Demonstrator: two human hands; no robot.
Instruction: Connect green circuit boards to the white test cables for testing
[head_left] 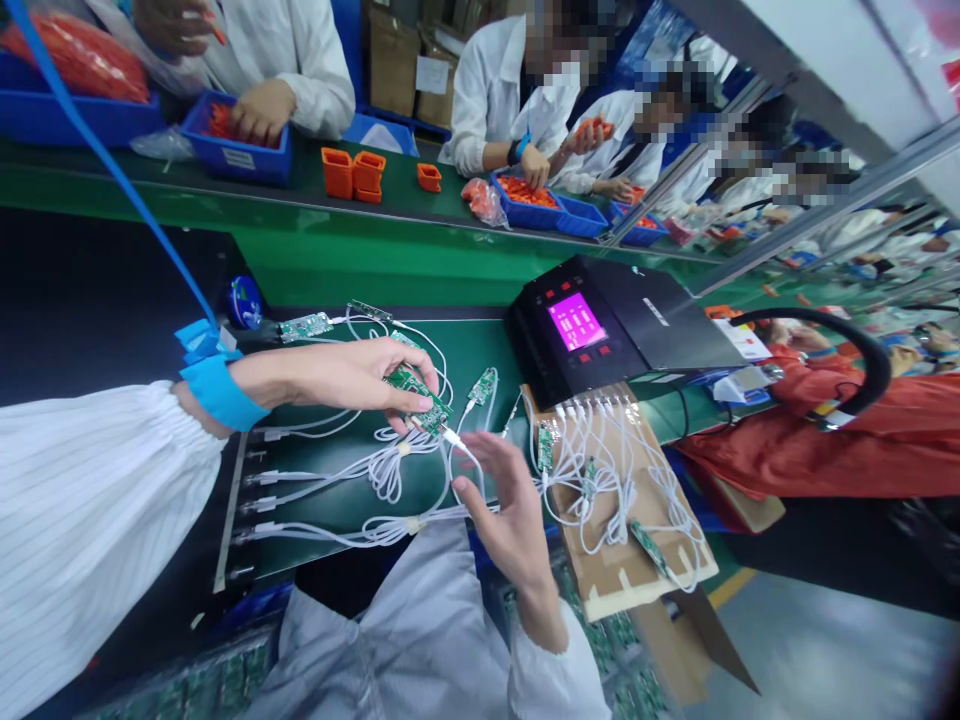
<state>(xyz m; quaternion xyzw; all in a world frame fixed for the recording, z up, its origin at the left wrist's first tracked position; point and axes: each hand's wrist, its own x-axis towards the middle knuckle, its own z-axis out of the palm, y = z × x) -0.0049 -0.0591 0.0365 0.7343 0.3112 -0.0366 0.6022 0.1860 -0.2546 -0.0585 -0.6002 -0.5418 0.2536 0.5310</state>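
My left hand [360, 378], with a blue band at the wrist, grips a small green circuit board [426, 412] between thumb and fingers. A white cable plug [453, 438] is at the board's lower right end, its cable curving down. Just right of that plug is my right hand [504, 505], palm turned inward, fingers apart, with nothing held in it. Another board [484, 386] lies on the green mat [337, 545] with a cable attached. Further boards, including one at the upper left [306, 327], lie behind my left hand. Bundled white cables [388, 470] run below it.
A black tester [600, 320] with a pink screen stands at the right. White cables run from it over a cardboard sheet [600, 590] bearing several boards. Beyond, co-workers handle orange parts from blue bins [238, 160] along a conveyor. A person in red [840, 430] is at the right.
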